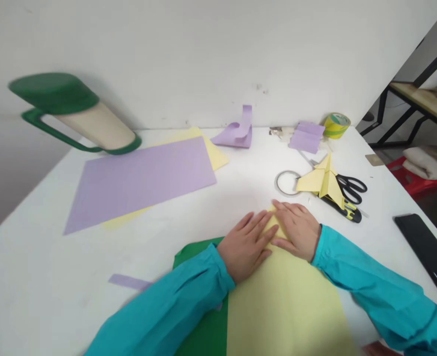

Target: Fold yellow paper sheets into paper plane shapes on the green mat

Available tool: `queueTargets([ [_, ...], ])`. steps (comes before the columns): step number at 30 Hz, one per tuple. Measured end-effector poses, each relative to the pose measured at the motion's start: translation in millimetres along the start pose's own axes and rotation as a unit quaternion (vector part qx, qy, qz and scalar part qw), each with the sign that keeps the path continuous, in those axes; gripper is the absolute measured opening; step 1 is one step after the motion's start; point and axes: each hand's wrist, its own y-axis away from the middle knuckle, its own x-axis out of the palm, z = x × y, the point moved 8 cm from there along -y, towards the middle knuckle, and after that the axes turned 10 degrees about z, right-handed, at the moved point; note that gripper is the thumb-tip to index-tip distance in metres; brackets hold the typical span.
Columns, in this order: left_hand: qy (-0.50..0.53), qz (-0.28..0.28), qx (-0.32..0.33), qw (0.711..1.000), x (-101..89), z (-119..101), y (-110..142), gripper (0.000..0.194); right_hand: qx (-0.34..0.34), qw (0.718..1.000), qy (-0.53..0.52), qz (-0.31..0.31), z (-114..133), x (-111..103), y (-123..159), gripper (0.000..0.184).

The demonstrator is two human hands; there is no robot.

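A large sheet of yellow paper (285, 301) lies in front of me, its far end narrowed to a point under my hands. My left hand (246, 244) lies flat on the left side of that point, fingers stretched out. On the right side, my right hand (298, 227) presses on the paper with its fingers extended. The fingers partly hide the folded tip. Beneath the yellow paper, to the left, shows a green sheet (203, 331), partly covered by my left sleeve.
Purple paper (144, 180) lies over yellow sheets beside a green-lidded jug (95, 118). A folded yellow paper plane (324, 180) rests on black-handled scissors (352, 188) and a utility knife (342, 210). Tape (336, 125) stands by the wall; a phone (426, 252) lies right.
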Motion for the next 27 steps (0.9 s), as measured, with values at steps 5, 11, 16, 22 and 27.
queueTargets([
  [5,0.000,0.011,0.000,1.000,1.1,-0.4,0.0,0.046,-0.012,1.000,-0.007,-0.020,-0.9,-1.0,1.0,0.058],
  [11,0.013,0.000,-0.014,1.000,6.5,1.5,1.2,0.050,-0.012,1.000,-0.018,-0.022,-0.6,-1.4,1.6,0.057],
  [16,0.011,0.006,-0.007,1.000,4.9,1.0,0.6,0.050,-0.007,1.000,-0.012,-0.025,-0.9,-0.3,2.2,0.059],
  [22,0.012,0.018,-0.009,1.000,-0.2,1.1,-0.9,0.049,-0.017,1.000,-0.023,-0.013,0.0,-0.2,2.3,0.063],
  [27,0.021,0.045,-0.005,0.999,-0.5,0.0,-2.6,0.049,-0.013,1.000,-0.022,0.010,0.2,1.0,0.8,0.060],
])
